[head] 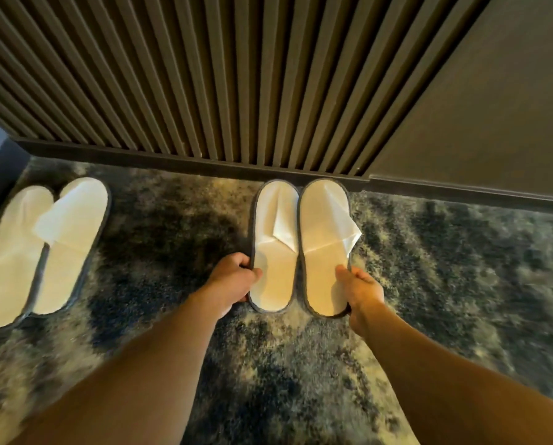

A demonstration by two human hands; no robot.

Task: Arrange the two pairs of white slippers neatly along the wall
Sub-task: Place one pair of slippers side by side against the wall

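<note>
Right now, in the head view, your left hand [233, 277] grips the left slipper [273, 248] and your right hand [362, 287] the right slipper [325, 248], fingers closed on their heel edges, toes just short of the wall [204, 75]. I judge you are squaring this pair; next, release and straighten the overlapping second pair [44, 248], well left of your fingers on the carpet [461, 268], its edges blurred.

**Both hands gripping the middle pair**

The left hand [233, 279] is pinching the left slipper [273, 245] at its outer edge, while the right hand [363, 289] is gripping the right slipper [325, 245]. Toes are pointing at the skirting board [172, 160]. Well left of the hands, a second pair [44, 252] is lying on the carpet [445, 268].
</note>
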